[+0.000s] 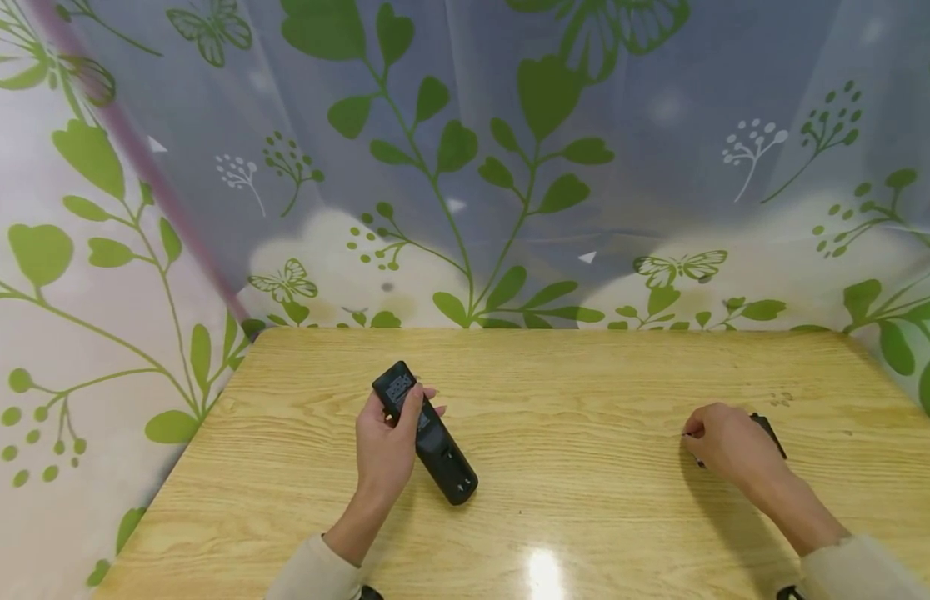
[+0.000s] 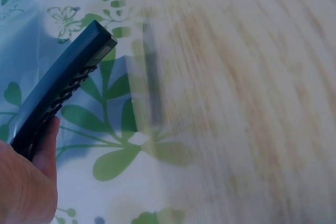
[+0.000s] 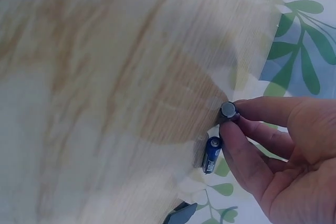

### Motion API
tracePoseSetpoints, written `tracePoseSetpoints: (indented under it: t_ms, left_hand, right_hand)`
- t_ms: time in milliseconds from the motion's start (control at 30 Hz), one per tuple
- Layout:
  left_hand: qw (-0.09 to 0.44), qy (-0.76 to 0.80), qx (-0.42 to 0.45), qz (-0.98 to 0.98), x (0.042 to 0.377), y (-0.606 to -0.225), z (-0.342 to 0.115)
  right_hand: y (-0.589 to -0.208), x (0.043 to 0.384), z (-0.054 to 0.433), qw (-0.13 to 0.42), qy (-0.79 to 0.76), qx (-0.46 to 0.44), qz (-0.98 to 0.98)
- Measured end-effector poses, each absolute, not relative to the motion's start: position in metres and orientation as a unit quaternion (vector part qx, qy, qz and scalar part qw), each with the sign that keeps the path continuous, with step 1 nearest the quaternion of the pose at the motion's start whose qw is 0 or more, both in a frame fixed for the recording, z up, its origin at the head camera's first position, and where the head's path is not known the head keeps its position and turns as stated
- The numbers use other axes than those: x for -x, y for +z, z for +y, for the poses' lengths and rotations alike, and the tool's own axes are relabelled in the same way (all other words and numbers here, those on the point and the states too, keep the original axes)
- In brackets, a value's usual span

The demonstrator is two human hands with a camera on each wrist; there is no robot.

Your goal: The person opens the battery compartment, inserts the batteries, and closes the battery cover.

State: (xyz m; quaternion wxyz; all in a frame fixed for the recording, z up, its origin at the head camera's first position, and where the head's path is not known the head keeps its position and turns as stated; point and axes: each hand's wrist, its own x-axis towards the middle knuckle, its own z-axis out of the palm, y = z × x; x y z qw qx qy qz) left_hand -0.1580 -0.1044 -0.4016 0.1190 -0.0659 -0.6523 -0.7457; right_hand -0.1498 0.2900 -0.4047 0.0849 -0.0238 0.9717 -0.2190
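Note:
My left hand [image 1: 390, 446] grips a black remote control [image 1: 440, 454] with its labelled back up, thumb across it. An open compartment with metal contacts shows at the end nearer me. In the left wrist view the remote [image 2: 60, 77] is seen edge-on, with its buttons facing down. On the right, my right hand [image 1: 727, 442] pinches a small battery [image 3: 228, 110] between thumb and fingers, end toward the wrist camera. Just beside the fingertips a blue battery [image 3: 211, 156] lies on the table. A black cover piece [image 1: 769, 435] lies behind the right hand, partly hidden by it.
The wooden table [image 1: 555, 400] runs back to a leaf-patterned cloth [image 1: 495, 250], with another such cloth along the left side. A bright light reflection lies on the table near the front middle.

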Motion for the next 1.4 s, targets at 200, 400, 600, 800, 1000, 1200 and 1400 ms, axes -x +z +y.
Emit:
tracePoseSetpoints:
  t_ms: [200,400,600,800,1000,1200,1400]
  left_hand:
    - [0.125,-0.747,0.074,-0.649,0.159,-0.401,-0.104]
    - [0.123,-0.745,0.070,-0.652,0.159,-0.400,-0.104]
    - [0.122,-0.745,0.068,-0.652,0.159,-0.400,-0.104]
    - [0.123,-0.747,0.071,-0.649,0.160,-0.399,-0.104]
    - [0.132,-0.738,0.071,-0.658,0.160,-0.398,-0.103]
    - [0.133,-0.734,0.069,-0.662,0.160,-0.398,-0.103]
    - [0.129,-0.734,0.063,-0.664,0.159,-0.397,-0.103]
  right_hand:
    - [-0.406,0.151,0.289,0.072,-0.207,0.033,0.975]
    - [-0.406,0.150,0.292,0.082,-0.225,0.024,0.971]
    - [-0.407,0.149,0.295,0.078,-0.238,0.019,0.968]
    - [-0.409,0.150,0.295,0.072,-0.250,0.019,0.965]
    - [-0.410,0.148,0.292,0.052,-0.265,0.022,0.963]
    - [-0.407,0.147,0.281,0.010,-0.285,0.030,0.958]
    - [-0.400,0.144,0.258,-0.028,-0.320,0.048,0.946]
